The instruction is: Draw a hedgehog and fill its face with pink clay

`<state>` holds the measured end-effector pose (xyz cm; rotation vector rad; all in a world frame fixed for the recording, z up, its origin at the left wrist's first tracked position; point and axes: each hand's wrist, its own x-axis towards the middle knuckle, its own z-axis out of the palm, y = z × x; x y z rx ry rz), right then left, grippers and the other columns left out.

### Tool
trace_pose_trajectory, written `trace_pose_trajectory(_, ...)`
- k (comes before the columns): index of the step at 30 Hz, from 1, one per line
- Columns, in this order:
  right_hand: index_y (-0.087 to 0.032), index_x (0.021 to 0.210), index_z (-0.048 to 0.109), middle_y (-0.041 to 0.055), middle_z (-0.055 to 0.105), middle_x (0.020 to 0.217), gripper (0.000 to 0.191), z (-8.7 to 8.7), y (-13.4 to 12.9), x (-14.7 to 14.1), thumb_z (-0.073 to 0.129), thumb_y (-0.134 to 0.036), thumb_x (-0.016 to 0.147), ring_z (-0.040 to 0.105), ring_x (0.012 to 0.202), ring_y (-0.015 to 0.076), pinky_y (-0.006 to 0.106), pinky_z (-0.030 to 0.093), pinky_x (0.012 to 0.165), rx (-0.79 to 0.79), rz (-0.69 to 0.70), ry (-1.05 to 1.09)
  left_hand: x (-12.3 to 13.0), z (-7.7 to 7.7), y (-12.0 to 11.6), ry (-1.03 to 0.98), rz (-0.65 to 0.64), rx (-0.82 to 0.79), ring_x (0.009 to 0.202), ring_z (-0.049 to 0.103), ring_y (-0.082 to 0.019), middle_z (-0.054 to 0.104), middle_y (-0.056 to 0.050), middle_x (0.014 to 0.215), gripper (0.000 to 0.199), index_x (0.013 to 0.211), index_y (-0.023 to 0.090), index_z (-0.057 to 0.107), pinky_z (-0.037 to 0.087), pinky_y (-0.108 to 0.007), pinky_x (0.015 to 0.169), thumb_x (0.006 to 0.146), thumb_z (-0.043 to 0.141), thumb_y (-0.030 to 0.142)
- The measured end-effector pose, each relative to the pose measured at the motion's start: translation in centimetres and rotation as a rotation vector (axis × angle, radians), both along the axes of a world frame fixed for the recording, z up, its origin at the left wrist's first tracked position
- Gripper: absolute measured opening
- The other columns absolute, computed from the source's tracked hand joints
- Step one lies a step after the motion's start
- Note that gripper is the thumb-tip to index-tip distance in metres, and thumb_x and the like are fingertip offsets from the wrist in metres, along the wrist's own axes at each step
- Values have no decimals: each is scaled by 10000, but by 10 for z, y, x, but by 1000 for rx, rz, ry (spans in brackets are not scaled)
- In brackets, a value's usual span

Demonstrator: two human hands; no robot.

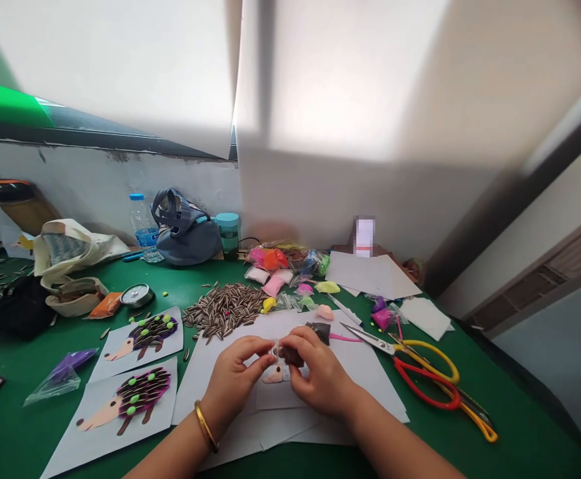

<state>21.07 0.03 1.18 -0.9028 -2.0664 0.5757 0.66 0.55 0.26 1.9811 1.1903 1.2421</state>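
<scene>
Between my two hands is a small clear plastic packet of dark brown modelling clay [292, 356]. My left hand [235, 372] pinches the twisted clear end of the packet. My right hand [318, 372] grips the brown part with thumb and fingers. Just below the packet, a pale pink clay animal head with a dark eye [273, 375] lies on white paper [211, 386], partly hidden by the hands. Left of my hands are two cards with finished clay hedgehogs, an upper hedgehog [145, 336] and a lower hedgehog [131, 402], with seed spines and green dots.
A heap of striped sunflower seeds [225, 309] lies beyond my hands, beside colourful clay packets [273, 259]. Open scissors [420, 362] and a box cutter [344, 308] lie to the right. A purple clay packet [64, 372] is at left. Bags, a bottle [145, 229] and a cup [229, 236] line the wall.
</scene>
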Motion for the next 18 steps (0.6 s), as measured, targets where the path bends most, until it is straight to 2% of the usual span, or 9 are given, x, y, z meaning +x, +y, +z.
trace_pose_trajectory(3,-255,1194,531,62,529,1089,536,-2,0,-1,535,-12,716,567,858,176,308,526,768,5,-12,-24,0,1,-1,42,13,-20,838,696,-201,754,-32,898,143,924,248,749,576,-337,774,858,670,348)
trace_pose_trajectory(9,-254,1166,532,55,501,1082,494,-6,-2,-4,531,-3,741,548,757,136,277,511,706,-26,-2,17,2,-2,0,41,25,-24,821,708,-192,760,-15,878,116,895,251,748,581,-320,754,853,660,314)
trace_pose_trajectory(12,-237,1072,538,51,508,1073,382,-4,-3,-5,609,-46,748,518,709,123,263,486,660,-52,0,25,4,-1,-2,22,1,-5,796,702,-183,752,-11,849,88,862,241,737,575,-306,742,847,667,293)
trace_pose_trajectory(15,-226,954,531,23,555,951,266,-1,-3,-7,695,-134,767,488,683,131,260,438,631,-31,-26,-1,5,1,-6,77,-24,4,796,690,-180,745,-10,847,72,870,244,730,560,-305,746,853,664,268)
trace_pose_trajectory(18,-220,903,528,-6,559,790,146,2,-3,-9,655,-181,845,490,690,147,261,408,642,17,-43,-22,6,2,-8,147,7,14,815,683,-196,743,-14,857,59,876,243,726,547,-325,765,839,686,265)
